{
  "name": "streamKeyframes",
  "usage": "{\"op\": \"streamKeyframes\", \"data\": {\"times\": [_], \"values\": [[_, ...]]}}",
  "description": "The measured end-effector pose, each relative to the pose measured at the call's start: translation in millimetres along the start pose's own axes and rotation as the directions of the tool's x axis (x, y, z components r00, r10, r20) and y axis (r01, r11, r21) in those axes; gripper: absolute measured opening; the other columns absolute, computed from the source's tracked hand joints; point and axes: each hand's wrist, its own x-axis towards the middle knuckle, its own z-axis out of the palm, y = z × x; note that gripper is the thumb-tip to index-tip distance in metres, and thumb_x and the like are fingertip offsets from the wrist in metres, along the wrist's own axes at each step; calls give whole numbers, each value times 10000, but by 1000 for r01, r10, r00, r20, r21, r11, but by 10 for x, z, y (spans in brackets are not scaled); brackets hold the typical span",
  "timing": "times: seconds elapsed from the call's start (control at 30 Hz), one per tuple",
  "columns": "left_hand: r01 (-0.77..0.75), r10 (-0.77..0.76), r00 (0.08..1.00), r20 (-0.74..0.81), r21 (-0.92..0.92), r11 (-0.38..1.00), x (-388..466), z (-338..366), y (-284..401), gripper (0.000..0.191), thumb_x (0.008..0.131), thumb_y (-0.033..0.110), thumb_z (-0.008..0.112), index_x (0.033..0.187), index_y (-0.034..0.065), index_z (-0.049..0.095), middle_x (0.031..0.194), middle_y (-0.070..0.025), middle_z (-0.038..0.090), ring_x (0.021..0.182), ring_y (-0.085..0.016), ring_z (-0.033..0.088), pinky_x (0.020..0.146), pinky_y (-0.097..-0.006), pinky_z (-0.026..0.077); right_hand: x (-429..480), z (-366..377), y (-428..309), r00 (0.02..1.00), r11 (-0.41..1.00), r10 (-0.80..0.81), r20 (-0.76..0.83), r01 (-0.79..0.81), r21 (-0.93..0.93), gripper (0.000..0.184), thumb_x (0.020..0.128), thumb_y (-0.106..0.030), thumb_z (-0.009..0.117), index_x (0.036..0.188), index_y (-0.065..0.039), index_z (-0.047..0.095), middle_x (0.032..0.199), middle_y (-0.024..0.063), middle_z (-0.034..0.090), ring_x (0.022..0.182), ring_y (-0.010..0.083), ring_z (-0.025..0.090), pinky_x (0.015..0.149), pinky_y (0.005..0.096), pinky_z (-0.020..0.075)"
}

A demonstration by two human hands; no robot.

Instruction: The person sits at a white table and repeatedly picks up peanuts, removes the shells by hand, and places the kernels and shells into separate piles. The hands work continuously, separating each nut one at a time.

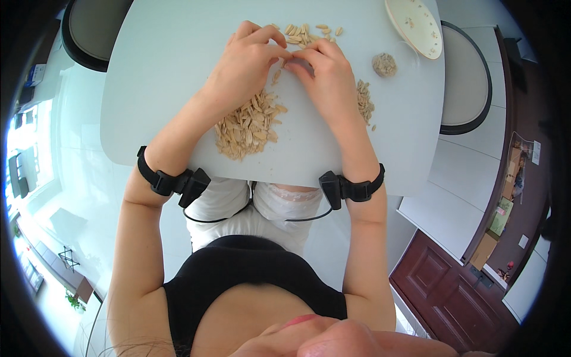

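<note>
Over the table, the fingertips of my left hand [250, 58] and my right hand [323, 67] meet in a pinch. Between them is a small pale seed, mostly covered by the fingers; its exact form cannot be made out. A piece of seed shell [276, 76] shows just below the left fingertips. Beyond the hands lie several whole pale seeds, probably pumpkin seeds [299, 35]. Nearer my body, partly behind my left wrist, is a heap of empty seed shells [250, 129]. A smaller pile of greyish kernels [365, 102] sits beside my right wrist, partly hidden by it.
A round greyish mass of kernels [384, 65], seemingly inside a clear container with a faint rim, stands at right. Behind it is a flower-patterned dish [415, 26] by the white table's [151, 89] edge. Chairs [466, 78] flank the table. Both forearms wear black straps with cables.
</note>
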Motion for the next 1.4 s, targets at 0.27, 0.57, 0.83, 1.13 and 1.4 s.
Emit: {"op": "streamKeyframes", "data": {"times": [0.27, 0.57, 0.83, 1.13, 1.4], "values": [[53, -69, 981, -181, -94, 994, 29, -101, 31, 226, 881, -18, 732, 1077, 94, 746, 1034, -51, 706, 979, -319, 598, 883, -426, 536, -11, 83, -33, 991, 992, -122, -49, 123, 9, 129, 846, -73, 812, 970, -57, 779, 986, 36, 663, 1013, 246, 664, 795, 386, 596], [293, -282, 956, 80, -189, 937, 12, -264, 203, 161, 1033, 201, 659, 1040, 54, 724, 924, -88, 697, 878, -274, 601, 798, -385, 499, -28, -13, -97, 990, 993, -115, -75, 117, 22, 133, 827, -59, 820, 885, -57, 701, 927, 54, 655, 947, 254, 668, 752, 372, 589], [406, -234, 911, 339, -647, 645, 24, -311, 236, 328, 1143, 276, 500, 961, 33, 626, 770, 19, 524, 720, -106, 453, 675, -293, 405, -94, -176, -172, 991, 811, 53, -123, 29, 585, 149, 856, -4, 825, 985, -30, 757, 984, 65, 712, 962, 215, 711, 811, 309, 595], [420, -276, 889, 366, -891, 173, -54, -212, 436, 329, 1180, 322, 438, 1001, 89, 588, 773, 79, 411, 680, -41, 349, 600, -225, 313, -101, -76, -309, 968, 514, 171, -181, 69, 855, 202, 896, 74, 779, 1087, 10, 801, 1166, 121, 769, 1048, 198, 733, 931, 310, 599], [392, -300, 903, 309, -879, 273, -79, -174, 506, 301, 1180, 289, 443, 1052, 67, 603, 801, 72, 441, 684, -37, 351, 586, -227, 320, -138, -63, -339, 956, 549, 166, -240, 113, 828, 159, 931, 68, 749, 1061, -5, 804, 1171, 125, 771, 1038, 195, 733, 883, 301, 605]]}}
